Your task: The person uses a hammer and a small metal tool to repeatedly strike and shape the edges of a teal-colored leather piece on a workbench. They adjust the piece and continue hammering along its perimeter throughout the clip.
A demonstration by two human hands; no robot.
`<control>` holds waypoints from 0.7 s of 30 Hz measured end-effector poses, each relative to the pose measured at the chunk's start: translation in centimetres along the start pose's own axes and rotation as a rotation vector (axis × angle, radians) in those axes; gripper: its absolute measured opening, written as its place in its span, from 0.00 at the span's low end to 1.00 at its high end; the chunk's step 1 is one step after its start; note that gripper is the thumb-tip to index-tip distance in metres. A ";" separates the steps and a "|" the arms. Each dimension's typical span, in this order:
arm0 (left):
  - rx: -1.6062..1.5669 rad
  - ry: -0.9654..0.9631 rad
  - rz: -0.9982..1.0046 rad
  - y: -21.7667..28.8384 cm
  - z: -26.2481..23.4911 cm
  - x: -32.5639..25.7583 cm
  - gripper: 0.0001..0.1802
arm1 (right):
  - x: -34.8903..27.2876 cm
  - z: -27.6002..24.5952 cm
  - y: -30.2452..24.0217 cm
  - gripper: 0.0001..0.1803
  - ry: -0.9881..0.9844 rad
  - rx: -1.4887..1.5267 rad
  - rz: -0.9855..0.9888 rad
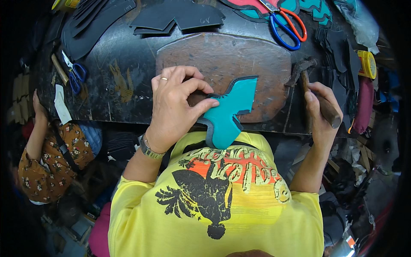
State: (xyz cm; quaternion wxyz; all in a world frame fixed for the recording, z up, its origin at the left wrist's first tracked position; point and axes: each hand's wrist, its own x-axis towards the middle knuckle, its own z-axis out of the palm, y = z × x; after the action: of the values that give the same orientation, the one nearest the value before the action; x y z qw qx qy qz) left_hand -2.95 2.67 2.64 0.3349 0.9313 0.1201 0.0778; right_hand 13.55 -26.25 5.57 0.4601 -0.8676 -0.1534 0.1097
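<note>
- Brown work slab (239, 60): rounded plate on the dark bench (115, 98); its near edge lies close to the bench's front edge, and most of its surface is bare.
- Teal cut piece (227, 112): one, dark-edged, lying across the slab's near edge and overhanging toward the person.
- Scissors: two pairs; the red-and-blue pair (286, 25) beyond the slab, the small blue pair (73, 73) well to its left.
- Left hand (173, 105): fingers curled, thumb and fingertips pressing the teal piece at the slab's near edge.
- Right hand (321, 112): closed around the hammer (314, 92) handle, just right of the slab.
- Another person (51, 158): left of the slab, below the bench edge.
</note>
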 end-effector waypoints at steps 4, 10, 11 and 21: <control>-0.456 -0.054 -0.229 1.1 -1.9 1.2 0.09 | -0.2 -0.5 1.5 0.11 0.184 -0.280 -0.114; 0.012 0.615 0.482 4.4 -7.8 0.4 0.14 | -0.6 0.3 5.3 0.22 0.146 -0.689 -0.188; 0.135 0.564 0.536 4.7 -7.9 0.4 0.15 | -0.5 0.6 5.8 0.21 0.157 -0.677 -0.149; -0.084 0.182 0.359 -0.4 2.9 1.3 0.09 | -2.5 1.8 -0.4 0.23 0.188 0.133 -0.230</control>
State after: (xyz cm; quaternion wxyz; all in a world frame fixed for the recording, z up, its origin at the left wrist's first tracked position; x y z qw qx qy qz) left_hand -1.15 1.55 0.22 0.3421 0.9121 -0.0212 0.2248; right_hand 10.52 -25.55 5.06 0.5384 -0.8183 -0.2006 -0.0155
